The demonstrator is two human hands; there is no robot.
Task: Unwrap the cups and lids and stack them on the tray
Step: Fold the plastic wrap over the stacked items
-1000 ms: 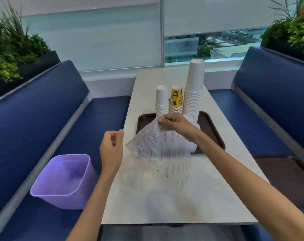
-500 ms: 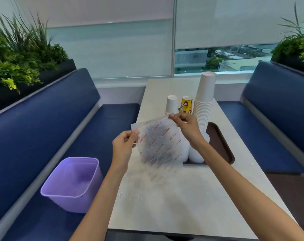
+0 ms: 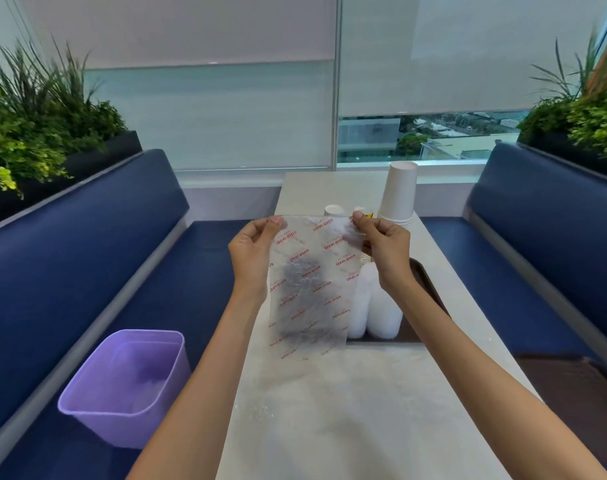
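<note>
Head view: your left hand (image 3: 252,251) and right hand (image 3: 385,249) each pinch a top corner of the empty wrapper (image 3: 312,289), cups (image 3: 399,192) standing on the tray (image 3: 385,341) at 1 o'clock, so best crumple it tight for the bin (image 3: 122,386) at 8 o'clock.

The left hand (image 3: 252,251) and right hand (image 3: 387,251) are bare. Back from the fingers (image 3: 260,230), both arms (image 3: 208,368) are bare too.

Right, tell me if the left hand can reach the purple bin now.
Probably yes: the purple bin sits open on the bench below the left hand, nothing between them, though that hand pinches the wrapper.
</note>
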